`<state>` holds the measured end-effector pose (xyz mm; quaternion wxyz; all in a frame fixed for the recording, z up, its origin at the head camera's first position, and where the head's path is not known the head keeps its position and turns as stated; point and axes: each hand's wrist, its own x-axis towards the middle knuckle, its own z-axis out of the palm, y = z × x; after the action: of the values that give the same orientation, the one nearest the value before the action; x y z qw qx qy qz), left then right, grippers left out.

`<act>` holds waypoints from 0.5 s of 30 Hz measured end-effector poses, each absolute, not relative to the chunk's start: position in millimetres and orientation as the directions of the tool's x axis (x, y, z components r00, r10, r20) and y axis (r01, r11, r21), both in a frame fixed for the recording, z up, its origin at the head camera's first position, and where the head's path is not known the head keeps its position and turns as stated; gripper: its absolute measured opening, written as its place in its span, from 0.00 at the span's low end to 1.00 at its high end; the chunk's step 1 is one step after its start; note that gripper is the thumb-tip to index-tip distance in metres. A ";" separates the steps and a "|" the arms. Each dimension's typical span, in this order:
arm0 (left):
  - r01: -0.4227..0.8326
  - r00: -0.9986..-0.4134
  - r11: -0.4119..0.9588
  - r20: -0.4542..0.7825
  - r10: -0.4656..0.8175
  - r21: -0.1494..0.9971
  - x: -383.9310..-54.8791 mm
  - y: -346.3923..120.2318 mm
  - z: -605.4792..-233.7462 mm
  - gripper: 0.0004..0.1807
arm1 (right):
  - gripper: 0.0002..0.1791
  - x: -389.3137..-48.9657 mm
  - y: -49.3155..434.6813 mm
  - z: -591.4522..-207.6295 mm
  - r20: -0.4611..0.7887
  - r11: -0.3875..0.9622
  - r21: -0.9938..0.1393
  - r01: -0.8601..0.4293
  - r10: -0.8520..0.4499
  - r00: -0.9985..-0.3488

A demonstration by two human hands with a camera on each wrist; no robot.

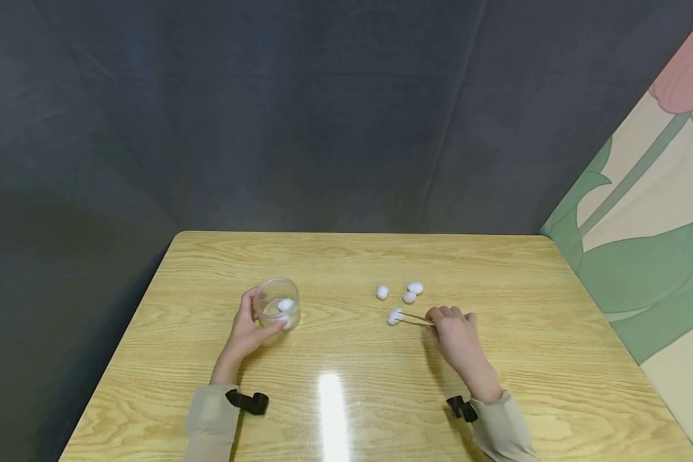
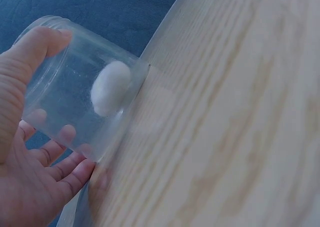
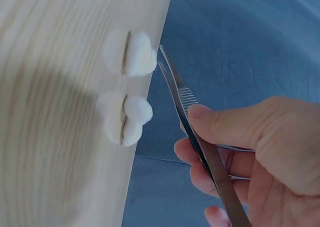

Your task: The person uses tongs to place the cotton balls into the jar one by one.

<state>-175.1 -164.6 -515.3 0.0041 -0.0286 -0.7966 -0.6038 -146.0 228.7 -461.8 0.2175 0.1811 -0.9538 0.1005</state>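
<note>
My left hand [image 1: 247,330] grips a clear plastic jar [image 2: 75,82] by its sides, thumb and fingers spread around it. Inside the jar lie white cotton balls [image 1: 285,305]; one cotton ball [image 2: 111,88] shows near the bottom in the left wrist view. Metal tweezers [image 3: 209,161] with ridged grips are pinched in my right hand [image 1: 457,339]. Their two tips stand slightly apart, right at a cotton ball [image 1: 393,317] on the table in the head view.
Farther back on the wooden table [image 1: 335,263] sit a single cotton ball [image 1: 382,292] and a close pair, with one cotton ball [image 1: 415,288] behind the other. A dark curtain [image 1: 323,115] hangs behind the table's far edge. A flower-patterned cloth [image 1: 658,276] covers the right side.
</note>
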 end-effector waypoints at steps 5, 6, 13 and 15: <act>0.054 -0.998 0.277 0.043 0.044 0.959 -175.5 -164.8 -515.2 0.47 | 0.15 -150.1 230.5 -464.6 0.510 0.912 -0.052 -0.406 -0.326 -0.796; 0.052 -0.998 0.278 0.042 0.043 0.959 -175.4 -164.8 -515.0 0.46 | 0.15 -151.1 230.8 -465.3 0.522 0.910 -0.042 -0.411 -0.331 -0.786; 0.042 -0.999 0.283 0.032 0.040 0.958 -175.6 -164.7 -514.0 0.46 | 0.16 -157.3 231.5 -472.7 0.546 0.904 -0.003 -0.427 -0.357 -0.758; 0.039 -0.999 0.284 0.029 0.039 0.958 -176.0 -164.7 -514.5 0.46 | 0.16 -158.7 231.2 -475.1 0.531 0.904 -0.004 -0.428 -0.361 -0.766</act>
<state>-176.0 -164.7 -514.5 -0.0001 -0.0244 -0.8011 -0.5980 -158.7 231.2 -475.1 0.2694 0.2103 -0.9377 0.0625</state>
